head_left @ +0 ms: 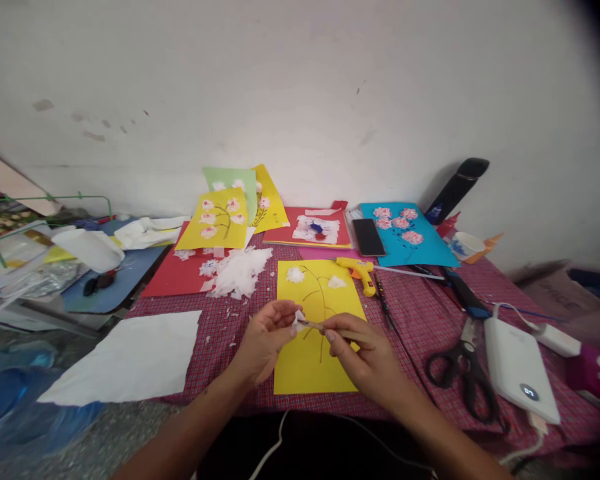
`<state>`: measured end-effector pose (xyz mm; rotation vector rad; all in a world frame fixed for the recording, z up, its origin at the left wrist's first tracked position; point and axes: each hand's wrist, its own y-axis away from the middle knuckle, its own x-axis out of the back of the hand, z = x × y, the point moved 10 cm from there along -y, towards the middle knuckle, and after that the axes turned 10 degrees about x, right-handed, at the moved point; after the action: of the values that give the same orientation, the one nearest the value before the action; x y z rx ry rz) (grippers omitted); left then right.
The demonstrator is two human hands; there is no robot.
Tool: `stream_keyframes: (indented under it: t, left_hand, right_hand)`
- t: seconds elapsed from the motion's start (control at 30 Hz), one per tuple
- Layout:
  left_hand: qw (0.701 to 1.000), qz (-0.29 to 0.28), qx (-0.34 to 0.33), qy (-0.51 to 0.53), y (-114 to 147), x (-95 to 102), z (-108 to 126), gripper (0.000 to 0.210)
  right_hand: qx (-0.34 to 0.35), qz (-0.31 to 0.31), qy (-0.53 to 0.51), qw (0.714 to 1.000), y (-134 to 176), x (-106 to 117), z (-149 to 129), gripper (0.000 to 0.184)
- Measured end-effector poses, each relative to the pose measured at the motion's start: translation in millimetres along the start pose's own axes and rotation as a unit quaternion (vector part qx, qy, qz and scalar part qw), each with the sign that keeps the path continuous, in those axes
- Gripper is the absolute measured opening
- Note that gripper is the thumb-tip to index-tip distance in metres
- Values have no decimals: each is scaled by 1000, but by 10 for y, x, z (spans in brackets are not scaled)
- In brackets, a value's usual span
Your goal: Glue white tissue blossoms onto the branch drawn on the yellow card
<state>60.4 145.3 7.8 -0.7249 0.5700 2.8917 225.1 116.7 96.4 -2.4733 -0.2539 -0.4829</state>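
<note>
My left hand (264,339) pinches a small piece of white tissue paper (299,321) between thumb and fingers. My right hand (367,357) grips a slim, wood-coloured stick (313,325), perhaps a brush, its tip touching the tissue. Both hands are over a yellow sheet (300,373) that bears a drawn brown branch. Two white tissue tufts, one at the upper left (295,274) and one at the upper right (337,282), sit on that sheet. Beyond my left hand lies a loose heap of torn white tissue (237,272).
A yellow glue gun (363,275), a black phone (369,237), black-handled scissors (465,373) and a white power bank (520,370) lie to the right. A large white paper sheet (130,360) overhangs the left table edge. Finished flower cards, including a blue one (410,253), stand or lie along the wall.
</note>
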Motion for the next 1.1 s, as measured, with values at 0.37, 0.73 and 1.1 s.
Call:
stream_keyframes:
  t: [0.37, 0.73, 1.1]
  left_hand:
    - [998, 42, -20, -41, -3, 4, 14, 33]
    - [999, 18, -15, -49, -26, -40, -38, 27]
    - [981, -40, -66, -176, 32, -267, 19, 31]
  right_hand:
    - [35, 1, 2, 999, -5, 17, -129, 13]
    - [24, -17, 7, 1000, 29, -64, -26, 16]
    - [-68, 41, -11, 997, 105, 117, 184, 21]
